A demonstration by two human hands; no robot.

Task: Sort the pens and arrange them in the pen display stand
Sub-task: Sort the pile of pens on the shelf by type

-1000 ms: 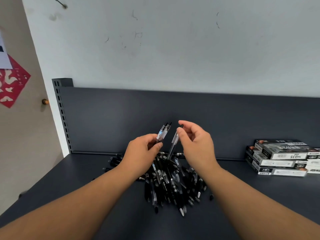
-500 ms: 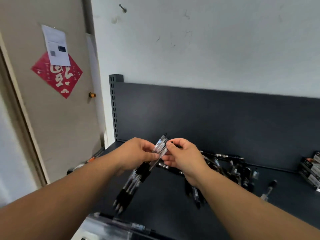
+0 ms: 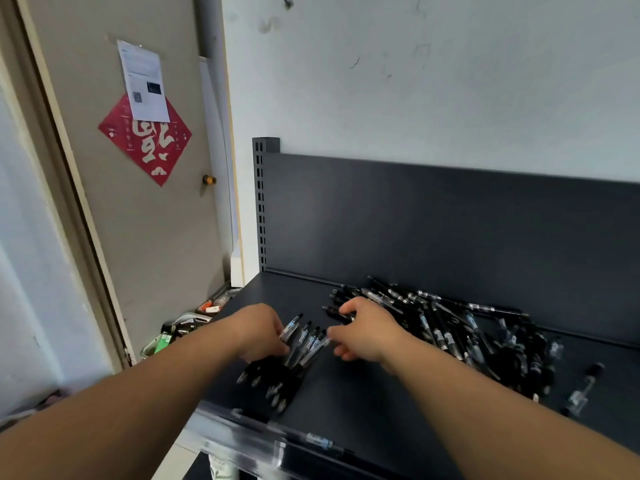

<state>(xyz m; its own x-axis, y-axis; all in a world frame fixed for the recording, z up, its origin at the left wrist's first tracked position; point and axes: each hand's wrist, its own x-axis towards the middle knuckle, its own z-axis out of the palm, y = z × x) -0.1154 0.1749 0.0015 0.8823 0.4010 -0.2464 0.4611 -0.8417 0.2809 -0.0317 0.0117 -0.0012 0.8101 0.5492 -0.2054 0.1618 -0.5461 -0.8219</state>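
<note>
Far left of the hands: door (image 3: 145,237) with a red paper diamond (image 3: 145,140) and a white notice (image 3: 143,81) overlapping its top corner; clutter on the floor below, too blurred to name.

Left hand (image 3: 259,332) low over the dark shelf (image 3: 363,403), fingers curled onto a bundle of pens (image 3: 299,353); it grips the bundle from the left side. Bundle lies on the shelf, pens roughly parallel; long axis runs from near-left to far-right; dark grip ends and tips point back toward the person and left, clip ends point away toward the back panel (image 3: 450,220). Tips fan out a little at the near end.

Right hand (image 3: 369,332) just right of the bundle, well clear of the left hand with the pens between them; fingers loosely spread and bent, thumb at the bundle's far ends; no pen plainly gripped.

Right of the right hand: pile of pens (image 3: 450,327) heaped on the shelf, axes crossing in many directions, most slanting near-right to far-left. Further right, a lone pen (image 3: 583,389) lies apart, axis near-left to far-right.

In front of the hands, one more pen (image 3: 318,441) lies along the shelf's front edge.
</note>
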